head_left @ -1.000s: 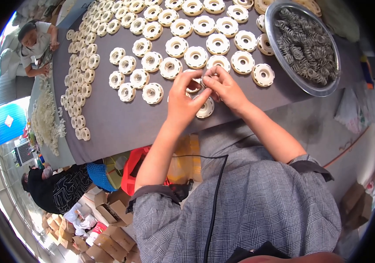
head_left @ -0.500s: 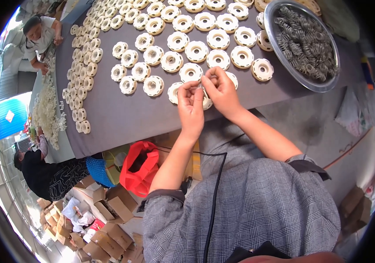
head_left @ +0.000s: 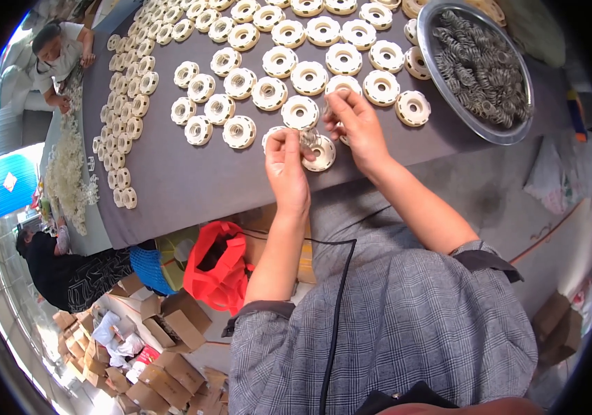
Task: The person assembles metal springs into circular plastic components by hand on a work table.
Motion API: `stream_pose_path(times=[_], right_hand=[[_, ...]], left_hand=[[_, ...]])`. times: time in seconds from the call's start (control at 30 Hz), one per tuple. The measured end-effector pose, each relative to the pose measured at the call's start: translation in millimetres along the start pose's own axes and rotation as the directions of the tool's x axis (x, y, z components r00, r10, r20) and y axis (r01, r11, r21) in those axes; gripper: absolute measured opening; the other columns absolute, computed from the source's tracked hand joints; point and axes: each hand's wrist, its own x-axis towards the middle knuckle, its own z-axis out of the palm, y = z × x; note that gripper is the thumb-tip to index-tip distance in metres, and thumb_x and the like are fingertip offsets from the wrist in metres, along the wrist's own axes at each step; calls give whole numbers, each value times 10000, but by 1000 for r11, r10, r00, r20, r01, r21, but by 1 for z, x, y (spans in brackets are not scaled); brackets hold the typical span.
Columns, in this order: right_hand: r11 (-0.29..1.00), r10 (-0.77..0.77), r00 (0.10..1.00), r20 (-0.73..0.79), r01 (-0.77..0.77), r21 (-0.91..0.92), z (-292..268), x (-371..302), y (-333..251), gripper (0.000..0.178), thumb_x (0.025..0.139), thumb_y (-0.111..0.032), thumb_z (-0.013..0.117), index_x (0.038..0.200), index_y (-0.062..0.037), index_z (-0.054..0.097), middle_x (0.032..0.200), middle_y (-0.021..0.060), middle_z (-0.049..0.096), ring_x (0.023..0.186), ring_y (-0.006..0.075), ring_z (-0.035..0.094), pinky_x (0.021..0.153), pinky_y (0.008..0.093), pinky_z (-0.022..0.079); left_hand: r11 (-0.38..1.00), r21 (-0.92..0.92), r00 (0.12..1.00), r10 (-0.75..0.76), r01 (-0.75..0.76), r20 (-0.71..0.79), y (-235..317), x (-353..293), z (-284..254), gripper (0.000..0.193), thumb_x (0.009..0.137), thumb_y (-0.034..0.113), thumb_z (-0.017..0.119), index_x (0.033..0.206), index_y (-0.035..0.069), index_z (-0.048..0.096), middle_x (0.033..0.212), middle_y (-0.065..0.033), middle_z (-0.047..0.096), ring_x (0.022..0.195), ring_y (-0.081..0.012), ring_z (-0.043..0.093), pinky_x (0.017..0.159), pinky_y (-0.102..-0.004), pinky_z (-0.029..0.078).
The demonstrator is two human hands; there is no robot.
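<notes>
The spring point(head_left: 308, 136) is in my left hand point(head_left: 289, 169), gripped between thumb and fingers, right above the disc point(head_left: 322, 163) nearest to me. I can't tell whether the spring touches that disc. My right hand point(head_left: 363, 131) is just beside it, thumb and forefinger drawn close together; whether something is pinched there, I can't tell. Another disc lies partly behind my left fingers, and one more point(head_left: 300, 113) sits just beyond, between my hands.

Further left stands a group of cream discs point(head_left: 239, 131) with coils visible in their middles. Beyond my hands, more discs point(head_left: 344, 59) spread in loose rows, flat, with dark holes at their centres. To my right, the steel tray point(head_left: 502, 139) holds a heap of grey springs point(head_left: 479, 69). Along the far left of the grey cloth point(head_left: 192, 183), smaller-looking discs point(head_left: 126, 107) stand crowded together.

Past the cloth's left edge, a person in a white top point(head_left: 64, 55) reaches toward a pile of pale parts point(head_left: 68, 176); another person in black point(head_left: 57, 270) is lower down. Below the table are a red bag point(head_left: 216, 277) and cardboard boxes point(head_left: 178, 321).
</notes>
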Motion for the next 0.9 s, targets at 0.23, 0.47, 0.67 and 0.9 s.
stream_pose_path(times=[0.23,0.47,0.67,0.9], right_hand=[[916,313,944,100,-328,230,2,-6,9,247,887,-276,470,984,-51,507,735,24,559,566,64,517,393,163,361],[971,223,966,133,-208,-118,-8,3,5,323,903,-323,418,1061,-50,491,703,16,536,547,57,509,398,166,352],[981,194,981,4,-194,17,-21,11,-8,254,852,-188,449,1052,-39,497,746,32,548,625,92,538,486,201,413],[976,216,976,22,-217,25,-30,16,-6,241,835,-148,451,1033,-23,509,747,36,552,623,91,542,490,200,417]], left_hand=[[406,638,754,407,-654,515,4,4,-4,224,683,33,665,892,64,591,840,-25,548,709,-99,478,596,-232,397],[542,732,907,171,-412,384,12,36,-14,272,743,31,622,1011,17,582,848,-4,552,656,-54,473,603,-187,394],[93,805,789,292,-586,541,6,70,-25,285,694,31,624,976,40,585,880,-80,574,653,-144,529,582,-255,433],[462,786,912,206,-411,355,1,73,-24,260,695,5,585,951,47,566,874,-66,565,704,-141,535,634,-271,443]])
